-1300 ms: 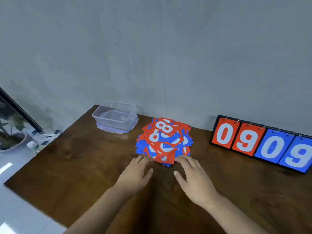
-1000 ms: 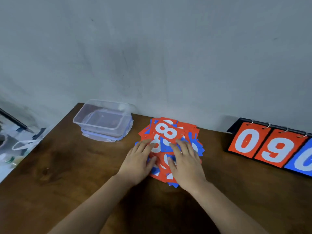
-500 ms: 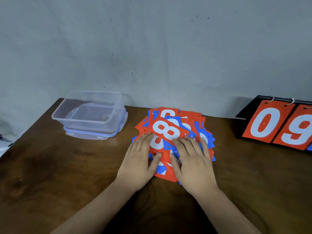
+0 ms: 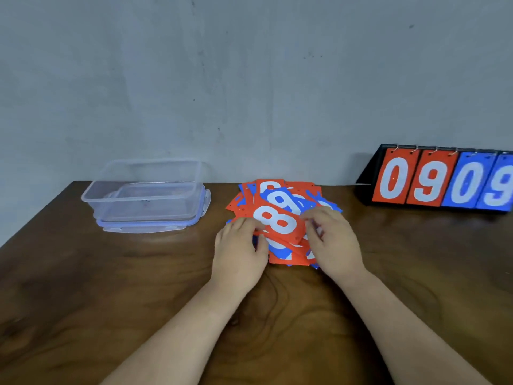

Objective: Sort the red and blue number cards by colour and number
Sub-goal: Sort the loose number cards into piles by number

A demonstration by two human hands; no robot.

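Observation:
A loose heap of red and blue number cards [image 4: 288,195] lies on the brown table near the wall. On top sits a red card with a white 8 [image 4: 277,223], tilted. My left hand [image 4: 238,251] pinches this card at its left end, fingers curled. My right hand [image 4: 333,243] has its curled fingers at the card's right end and covers the heap's right side. Lower cards are mostly hidden under my hands.
A clear plastic container [image 4: 144,195] stands on its lid at the back left. A black flip scoreboard [image 4: 444,179] showing red 0 9 and blue 0 9 stands at the back right. The wooden table [image 4: 111,287] meets a grey wall behind.
Both hands went from lying flat on the heap to curling round the ends of the red 8 card, which has lifted slightly. The camera view shifted a little.

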